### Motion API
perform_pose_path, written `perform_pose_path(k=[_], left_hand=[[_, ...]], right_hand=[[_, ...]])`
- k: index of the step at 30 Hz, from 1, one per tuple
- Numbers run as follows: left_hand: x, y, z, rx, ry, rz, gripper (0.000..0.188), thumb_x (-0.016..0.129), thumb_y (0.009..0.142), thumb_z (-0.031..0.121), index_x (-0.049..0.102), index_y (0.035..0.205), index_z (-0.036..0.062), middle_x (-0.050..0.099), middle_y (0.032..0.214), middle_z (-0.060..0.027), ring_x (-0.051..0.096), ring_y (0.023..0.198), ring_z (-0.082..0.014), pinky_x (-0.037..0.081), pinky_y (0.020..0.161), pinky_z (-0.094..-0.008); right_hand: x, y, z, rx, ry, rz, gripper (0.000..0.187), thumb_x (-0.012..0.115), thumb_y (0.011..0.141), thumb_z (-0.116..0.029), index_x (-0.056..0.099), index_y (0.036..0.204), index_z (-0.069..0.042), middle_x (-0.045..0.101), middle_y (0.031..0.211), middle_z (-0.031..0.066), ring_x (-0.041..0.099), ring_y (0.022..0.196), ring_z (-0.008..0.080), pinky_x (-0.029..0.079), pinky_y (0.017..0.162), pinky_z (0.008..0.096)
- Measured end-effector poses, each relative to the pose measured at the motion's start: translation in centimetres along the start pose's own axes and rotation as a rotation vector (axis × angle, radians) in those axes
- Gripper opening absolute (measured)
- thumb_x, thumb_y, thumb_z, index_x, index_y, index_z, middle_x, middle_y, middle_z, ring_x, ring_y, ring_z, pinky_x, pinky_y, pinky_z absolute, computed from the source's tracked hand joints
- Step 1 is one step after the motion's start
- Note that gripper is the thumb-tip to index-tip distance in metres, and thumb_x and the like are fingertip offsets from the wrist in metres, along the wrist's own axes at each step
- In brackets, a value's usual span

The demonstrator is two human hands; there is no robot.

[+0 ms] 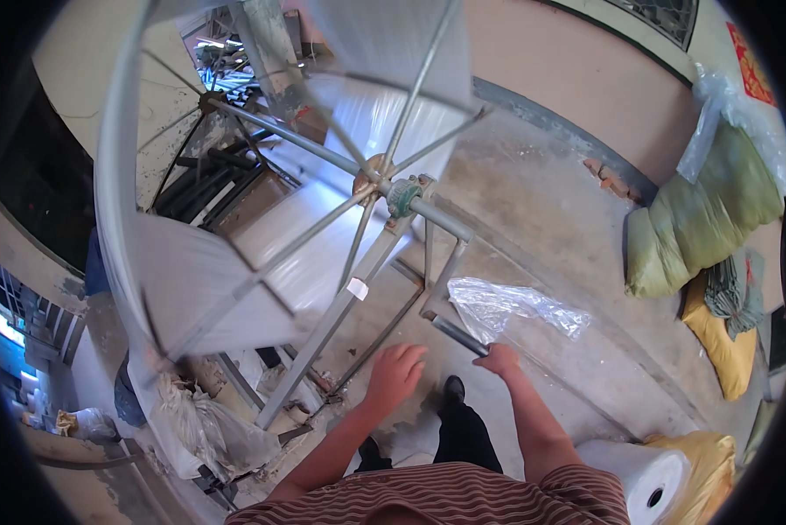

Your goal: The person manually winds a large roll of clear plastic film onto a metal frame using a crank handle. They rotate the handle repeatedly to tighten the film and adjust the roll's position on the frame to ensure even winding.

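Observation:
My right hand (499, 359) is closed around the end of a metal crank handle (458, 333). The crank joins the axle (441, 216) of a big spoked reel (373, 175), which passes through a greenish bearing (403, 198) on a metal stand (318, 346). Translucent white plastic film (222, 284) is wrapped around the reel; its outer spokes are blurred. My left hand (394, 376) hangs free between the stand and the crank, fingers stretched out, holding nothing.
A crumpled clear plastic sheet (520, 308) lies on the floor beyond the crank. A white film roll (633, 477) stands near my right elbow. Green sacks (708, 214) and a yellow sack (721, 337) lean along the right wall. Black tubes (205, 188) lie behind the reel.

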State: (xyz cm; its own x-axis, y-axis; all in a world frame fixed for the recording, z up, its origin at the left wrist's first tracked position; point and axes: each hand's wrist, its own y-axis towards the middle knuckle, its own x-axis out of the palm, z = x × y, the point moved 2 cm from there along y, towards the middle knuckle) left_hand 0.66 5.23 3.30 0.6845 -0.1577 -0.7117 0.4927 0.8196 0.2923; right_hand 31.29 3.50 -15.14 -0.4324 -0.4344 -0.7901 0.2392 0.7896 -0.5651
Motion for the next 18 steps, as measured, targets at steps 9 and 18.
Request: perform_pose_path(k=[9, 18], left_hand=[[1.3, 0.6, 6.7, 0.459, 0.202, -0.080, 0.070, 0.078, 0.084, 0.028, 0.050, 0.146, 0.0127, 0.049, 0.147, -0.0085, 0.044, 0.141, -0.0291, 0.033, 0.115, -0.0531], [0.4, 18.0, 13.5, 0.768, 0.294, 0.312, 0.086, 0.087, 0.073, 0.037, 0.045, 0.146, 0.0175, 0.045, 0.141, -0.0058, 0.044, 0.136, -0.0265, 0.030, 0.118, -0.0548]], right_hand=[[-10.4, -20.8, -7.1, -0.122, 0.092, 0.365, 0.052, 0.086, 0.074, -0.047, 0.073, 0.110, -0.011, 0.074, 0.088, 0.0167, 0.073, 0.086, 0.0361, 0.055, 0.077, 0.0494], [-17.9, -35.9, -3.9, -0.197, 0.122, 1.241, 0.033, 0.073, 0.080, -0.003, 0.065, 0.112, -0.004, 0.067, 0.109, 0.0183, 0.062, 0.101, 0.0387, 0.047, 0.089, 0.0461]])
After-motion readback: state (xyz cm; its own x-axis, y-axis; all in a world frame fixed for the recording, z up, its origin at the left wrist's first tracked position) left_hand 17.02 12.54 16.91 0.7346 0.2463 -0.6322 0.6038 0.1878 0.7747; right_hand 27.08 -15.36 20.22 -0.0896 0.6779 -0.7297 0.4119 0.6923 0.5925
